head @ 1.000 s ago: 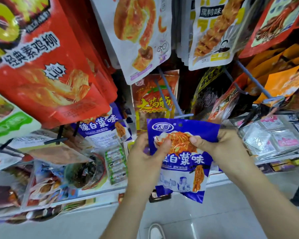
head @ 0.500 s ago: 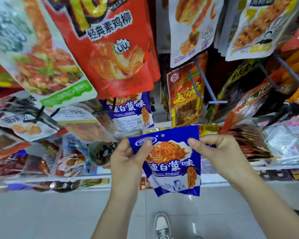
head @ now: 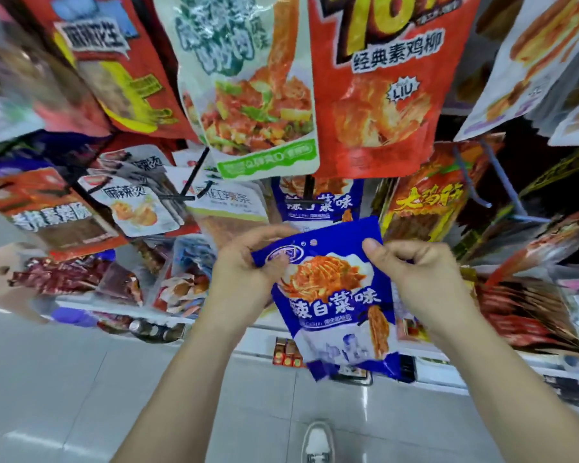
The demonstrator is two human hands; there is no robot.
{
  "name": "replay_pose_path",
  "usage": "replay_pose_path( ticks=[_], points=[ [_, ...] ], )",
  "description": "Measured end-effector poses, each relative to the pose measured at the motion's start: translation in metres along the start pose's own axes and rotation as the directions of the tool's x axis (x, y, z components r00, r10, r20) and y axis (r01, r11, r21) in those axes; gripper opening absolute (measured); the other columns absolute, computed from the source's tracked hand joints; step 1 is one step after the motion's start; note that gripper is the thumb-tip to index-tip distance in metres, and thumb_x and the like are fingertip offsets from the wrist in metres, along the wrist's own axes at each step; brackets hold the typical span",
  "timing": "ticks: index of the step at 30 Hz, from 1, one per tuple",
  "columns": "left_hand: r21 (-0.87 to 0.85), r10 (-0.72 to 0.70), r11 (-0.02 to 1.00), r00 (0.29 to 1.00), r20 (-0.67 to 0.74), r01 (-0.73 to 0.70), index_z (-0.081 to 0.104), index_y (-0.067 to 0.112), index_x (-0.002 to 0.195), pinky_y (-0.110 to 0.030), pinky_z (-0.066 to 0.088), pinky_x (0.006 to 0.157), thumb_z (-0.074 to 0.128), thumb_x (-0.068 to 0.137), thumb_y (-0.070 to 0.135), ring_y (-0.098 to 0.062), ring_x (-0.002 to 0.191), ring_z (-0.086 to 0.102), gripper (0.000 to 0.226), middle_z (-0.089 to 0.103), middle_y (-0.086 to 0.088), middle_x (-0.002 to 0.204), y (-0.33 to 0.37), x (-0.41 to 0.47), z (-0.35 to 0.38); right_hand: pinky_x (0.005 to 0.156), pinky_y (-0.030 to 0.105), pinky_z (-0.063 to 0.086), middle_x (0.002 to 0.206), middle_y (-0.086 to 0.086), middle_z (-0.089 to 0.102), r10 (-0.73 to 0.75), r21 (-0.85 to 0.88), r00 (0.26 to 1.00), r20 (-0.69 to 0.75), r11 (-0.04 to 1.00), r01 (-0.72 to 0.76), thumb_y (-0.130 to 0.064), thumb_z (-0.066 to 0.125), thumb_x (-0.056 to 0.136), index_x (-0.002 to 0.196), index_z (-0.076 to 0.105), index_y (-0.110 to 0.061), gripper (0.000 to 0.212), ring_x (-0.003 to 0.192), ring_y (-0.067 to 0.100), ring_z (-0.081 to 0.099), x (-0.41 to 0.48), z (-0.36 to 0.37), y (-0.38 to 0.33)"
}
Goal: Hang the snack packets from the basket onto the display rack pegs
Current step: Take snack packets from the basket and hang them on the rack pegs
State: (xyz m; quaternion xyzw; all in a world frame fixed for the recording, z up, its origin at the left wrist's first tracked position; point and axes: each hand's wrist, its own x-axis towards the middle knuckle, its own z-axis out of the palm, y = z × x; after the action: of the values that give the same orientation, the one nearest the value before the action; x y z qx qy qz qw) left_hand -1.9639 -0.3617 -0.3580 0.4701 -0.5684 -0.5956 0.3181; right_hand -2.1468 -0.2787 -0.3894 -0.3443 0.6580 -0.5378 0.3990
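Held packet: the blue snack packet (head: 335, 295) is off the rack, in mid-air at the centre of the view. It is tilted, with its top edge rising toward 1 o'clock.
Left grip: the left grip (head: 248, 272) pinches the packet's top left corner, thumb on the printed face and fingers behind.
Right grip: the right grip (head: 425, 279) pinches the top right corner the same way, its other fingers curled behind.
Rack spot: the matching blue packets (head: 318, 202) hang on a black peg (head: 310, 188) at 12 o'clock of the held one. The held packet's top edge overlaps their lower edge, but I cannot tell whether they touch.
Change: half a second ago that matching row hung apart at 11 o'clock of the held packet, and now the packet sits right under it. Both grips keep the same corners. The red packet (head: 375, 95) has shifted from 11 to 12 o'clock.
Around: a green-and-white packet (head: 254, 105) hangs at 11 o'clock and an orange packet (head: 425, 202) at 2 o'clock.
Below: grey floor (head: 81, 396), with one shoe (head: 318, 442) at 6 o'clock.
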Motion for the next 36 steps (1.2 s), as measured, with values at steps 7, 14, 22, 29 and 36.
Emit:
replay_pose_path(
  ticks=[7,14,22,29,36],
  points=[
    [0.084,0.147,0.987,0.983,-0.112,-0.138,0.07,0.024,0.082,-0.012,0.051,0.056,0.076,0.08,0.009,0.004,0.061,0.065,0.016,0.069,0.018,0.064,0.007,0.034,0.007,0.072,0.047,0.054,0.078,0.037,0.063,-0.037,-0.023,0.994,-0.099,0.999,0.035,-0.044,0.064,0.083,0.072,0.075,-0.011,0.037,0.067,0.036,0.064,0.015,0.024,-0.007],
    [0.19,0.227,0.962,0.96,-0.165,-0.195,0.076,0.008,0.095,-0.026,0.056,0.075,0.078,0.08,0.016,-0.008,0.08,0.068,0.017,0.075,-0.001,0.088,-0.002,0.052,0.014,0.047,0.012,0.036,0.035,-0.012,0.045,-0.022,0.04,0.984,-0.174,0.999,0.03,-0.024,0.063,0.091,0.071,0.071,-0.005,0.029,0.035,0.0,0.04,0.022,0.026,-0.001],
    [0.31,0.299,0.915,0.95,-0.089,-0.259,0.076,0.013,0.098,-0.005,0.043,0.065,0.07,0.086,0.01,0.012,0.072,0.06,0.013,0.067,0.017,0.081,0.004,0.056,0.01,0.07,0.027,0.051,0.068,-0.009,0.073,-0.02,0.069,0.985,-0.172,0.997,0.032,-0.04,0.067,0.077,0.074,0.076,-0.022,0.02,0.067,0.001,0.064,0.025,0.025,0.003],
    [0.476,0.371,0.825,0.927,-0.051,-0.304,0.072,0.01,0.107,-0.006,0.039,0.067,0.062,0.088,0.004,0.006,0.076,0.055,0.023,0.061,0.016,0.089,0.007,0.068,0.014,0.053,0.025,0.046,0.068,0.029,0.061,-0.047,0.021,0.99,-0.136,0.999,0.05,-0.045,0.064,0.077,0.075,0.074,-0.004,0.043,0.052,0.022,0.047,0.031,0.022,-0.001],
    [0.661,0.62,0.621,0.78,-0.087,-0.421,0.048,0.024,0.092,-0.033,0.047,0.068,0.071,0.083,0.007,-0.025,0.081,0.056,0.03,0.055,0.003,0.093,-0.021,0.057,-0.001,0.075,0.034,0.057,0.082,0.015,0.075,-0.062,-0.017,0.985,-0.159,0.998,0.06,-0.025,0.067,0.089,0.079,0.076,-0.018,0.015,0.077,0.019,0.07,0.045,0.017,-0.002]
  ],
)
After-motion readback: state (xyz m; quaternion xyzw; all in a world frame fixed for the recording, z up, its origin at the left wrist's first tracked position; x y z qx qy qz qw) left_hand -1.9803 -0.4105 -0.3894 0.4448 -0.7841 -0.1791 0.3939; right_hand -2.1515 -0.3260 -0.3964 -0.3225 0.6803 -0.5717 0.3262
